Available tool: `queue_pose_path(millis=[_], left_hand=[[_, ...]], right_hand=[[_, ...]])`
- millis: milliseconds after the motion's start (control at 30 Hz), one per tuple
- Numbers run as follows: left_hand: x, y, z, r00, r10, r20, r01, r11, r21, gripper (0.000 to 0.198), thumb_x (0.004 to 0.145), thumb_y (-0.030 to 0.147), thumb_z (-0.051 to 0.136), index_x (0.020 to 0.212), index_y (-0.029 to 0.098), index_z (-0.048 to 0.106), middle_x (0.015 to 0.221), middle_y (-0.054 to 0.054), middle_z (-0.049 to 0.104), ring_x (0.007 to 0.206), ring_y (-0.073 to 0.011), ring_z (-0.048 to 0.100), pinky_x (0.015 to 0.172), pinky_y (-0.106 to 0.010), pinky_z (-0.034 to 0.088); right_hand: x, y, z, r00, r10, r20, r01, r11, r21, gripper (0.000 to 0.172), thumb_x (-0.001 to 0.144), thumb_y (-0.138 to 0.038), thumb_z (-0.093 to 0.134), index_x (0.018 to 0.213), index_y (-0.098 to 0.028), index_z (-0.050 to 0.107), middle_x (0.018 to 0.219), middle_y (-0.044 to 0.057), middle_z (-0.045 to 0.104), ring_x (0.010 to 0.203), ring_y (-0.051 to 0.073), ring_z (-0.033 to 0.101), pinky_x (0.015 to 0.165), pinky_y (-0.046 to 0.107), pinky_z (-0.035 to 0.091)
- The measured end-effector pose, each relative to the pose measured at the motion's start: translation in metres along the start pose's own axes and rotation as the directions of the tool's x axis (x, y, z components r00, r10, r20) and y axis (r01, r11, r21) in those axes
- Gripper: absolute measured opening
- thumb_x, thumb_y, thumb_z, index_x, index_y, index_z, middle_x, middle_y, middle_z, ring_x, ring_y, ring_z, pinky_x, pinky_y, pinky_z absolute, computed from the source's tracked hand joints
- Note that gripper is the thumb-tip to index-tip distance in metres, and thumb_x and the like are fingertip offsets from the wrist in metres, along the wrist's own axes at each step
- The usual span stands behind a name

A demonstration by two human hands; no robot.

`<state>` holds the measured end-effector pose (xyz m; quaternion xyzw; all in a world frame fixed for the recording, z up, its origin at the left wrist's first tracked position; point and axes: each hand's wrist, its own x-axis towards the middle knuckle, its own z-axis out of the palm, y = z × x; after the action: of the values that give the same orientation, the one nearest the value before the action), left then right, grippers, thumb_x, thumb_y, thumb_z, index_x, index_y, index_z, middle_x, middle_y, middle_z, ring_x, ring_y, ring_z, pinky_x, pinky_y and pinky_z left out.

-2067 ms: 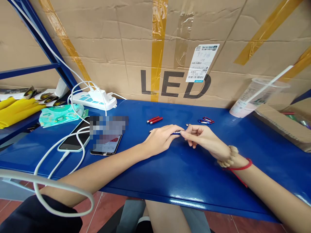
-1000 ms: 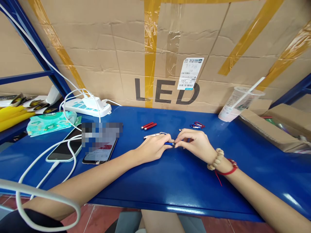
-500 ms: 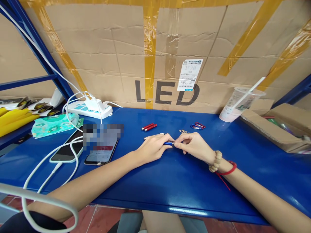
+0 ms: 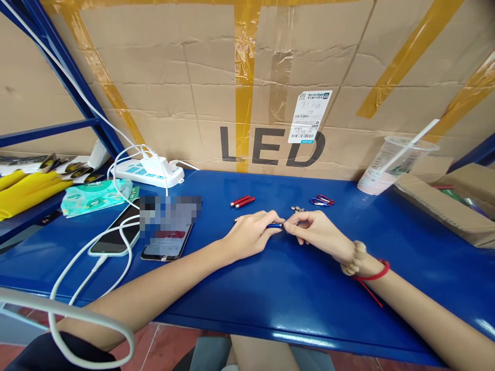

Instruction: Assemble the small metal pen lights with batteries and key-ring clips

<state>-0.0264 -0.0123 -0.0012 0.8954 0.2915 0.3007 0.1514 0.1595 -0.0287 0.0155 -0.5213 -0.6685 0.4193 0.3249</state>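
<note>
The tube [image 4: 275,225] I grip is blue, the far tubes [image 4: 245,202] red, my bracelet [image 4: 353,258] cream, the table [image 4: 247,293] plain blue.

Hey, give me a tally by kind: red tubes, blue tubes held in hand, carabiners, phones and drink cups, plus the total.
Red tubes: 2
Blue tube, held: 1
Carabiners, one blue and one red: 2
Phones: 2
Drink cup: 1
Total: 8
</note>
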Motion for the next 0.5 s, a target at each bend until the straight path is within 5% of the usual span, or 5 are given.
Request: queue_pose_path(millis=[133,267,367,500], left_hand=[[0.001,0.003,-0.001,0.996,-0.092,-0.004,0.092,0.996,-0.022,0.015,0.088,0.027,0.041,0.099,0.021,0.05,0.099,-0.003,0.062,0.091,-0.0157,0.06,0.078,-0.027,0.047],[0.002,0.006,-0.002,0.99,-0.137,0.018,0.137,0.99,-0.031,0.018,0.09,0.027,0.037,0.102,0.022,0.048,0.097,-0.002,0.062,0.086,-0.0151,0.06,0.074,-0.026,0.047],[0.003,0.007,-0.003,0.988,-0.152,0.04,0.153,0.988,-0.017,0.019,0.091,0.027,0.035,0.104,0.022,0.048,0.094,-0.002,0.062,0.083,-0.0149,0.06,0.072,-0.025,0.047],[0.003,0.007,-0.004,0.988,-0.144,0.06,0.144,0.99,0.009,0.021,0.091,0.028,0.033,0.104,0.021,0.048,0.091,-0.002,0.062,0.08,-0.0147,0.06,0.069,-0.024,0.046]], right_hand=[[-0.001,0.001,0.002,0.982,-0.155,-0.111,0.146,0.986,-0.083,0.036,0.068,-0.051,0.062,0.07,-0.015,0.064,0.063,0.002,0.062,0.039,0.007,0.046,0.04,0.021,0.039],[-0.004,0.002,0.001,0.857,-0.467,-0.219,0.376,0.856,-0.355,0.03,0.072,-0.046,0.062,0.079,-0.017,0.066,0.078,0.005,0.064,0.046,0.008,0.05,0.046,0.022,0.043],[-0.007,0.002,-0.004,0.754,-0.64,-0.148,0.473,0.685,-0.553,0.023,0.078,-0.04,0.059,0.086,-0.021,0.068,0.084,0.005,0.065,0.055,0.009,0.055,0.053,0.021,0.045],[-0.007,0.003,-0.013,0.682,-0.731,-0.04,0.519,0.521,-0.678,0.017,0.082,-0.032,0.055,0.085,-0.024,0.07,0.086,0.003,0.066,0.07,0.011,0.06,0.061,0.02,0.047]])
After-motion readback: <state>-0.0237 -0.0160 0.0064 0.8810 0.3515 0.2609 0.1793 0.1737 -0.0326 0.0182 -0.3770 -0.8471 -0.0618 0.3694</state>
